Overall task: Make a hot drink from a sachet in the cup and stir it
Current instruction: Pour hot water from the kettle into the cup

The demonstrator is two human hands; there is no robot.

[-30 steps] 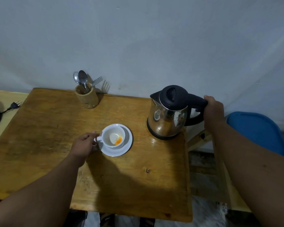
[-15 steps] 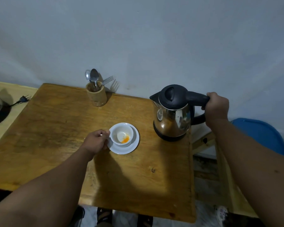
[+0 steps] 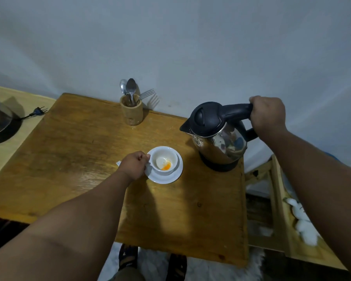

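**Steel kettle in my right hand, cup steadied for the pour**

From the head camera, the only view I have: steel and black plastic fill my right hand [image 3: 267,115], which is wrapped tight round the handle of the kettle [image 3: 219,136]. The kettle sits near the right edge of the wooden table [image 3: 69,142], tipped a little with its spout toward the cup; whether its base is touching the wood I cannot tell. I hold it by the far end of the handle, I judge, to keep my knuckles away from the hot body and to give myself leverage for tilting.

My left hand [image 3: 134,165] is closed on the handle of the white cup [image 3: 164,163], pinching it so the cup won't skate on its saucer [image 3: 166,177] when water hits. The cup stands upright on the saucer, left of the kettle and a little nearer me, with orange and white powder [image 3: 164,163] heaped in the bottom, dry as far as I can see. A scrap of white, perhaps the torn sachet [image 3: 118,163], peeks out from behind my left hand.

At the back, against the wall, a wooden holder [image 3: 131,112] keeps the spoons [image 3: 130,88] and a fork upright, well apart from the cup. I'll want one of them for stirring once the pouring is done.
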